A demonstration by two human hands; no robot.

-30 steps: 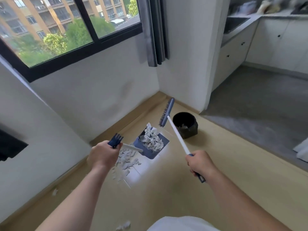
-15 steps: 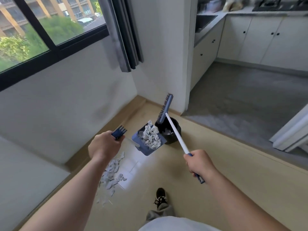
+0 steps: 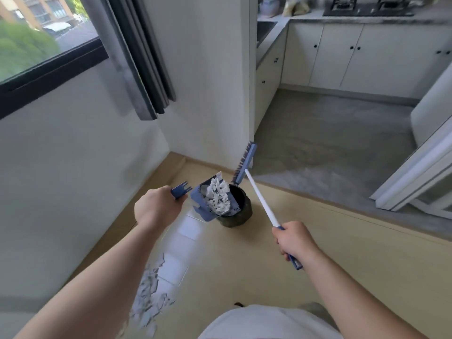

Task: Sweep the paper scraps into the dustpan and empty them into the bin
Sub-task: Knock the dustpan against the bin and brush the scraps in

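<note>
1. My left hand (image 3: 156, 209) is wrapped shut around the blue comb-toothed handle of the blue plastic dustpan (image 3: 215, 201), which I hold tilted over the round dark bin (image 3: 238, 209) standing on the pale yellow floor (image 3: 318, 253); the pan's lower edge overlaps the bin's rim.
2. My right hand (image 3: 294, 241) is closed on the blue grip of the white-shafted broom with a blue bristle head (image 3: 244, 163), raised off the floor with the head beyond the bin.
3. The heap of torn white paper scraps (image 3: 219, 196) in the pan looks very light and loose. I judge it will slide all at once when tipped, and stray pieces could flutter past the rim, so a slow tilt close to the opening suits it.
4. The pan seems stiff and light; its handle is the sensible place to hold, and the fist I have on it looks adequate.
5. A second patch of loose white scraps on the floor (image 3: 151, 297) lies near my left forearm, partly covered by it and blurred, so I cannot count them.
6. The fingers of both hands curl away from view. The bin's inside is mostly hidden behind the pan, so I cannot tell how full it is.
</note>
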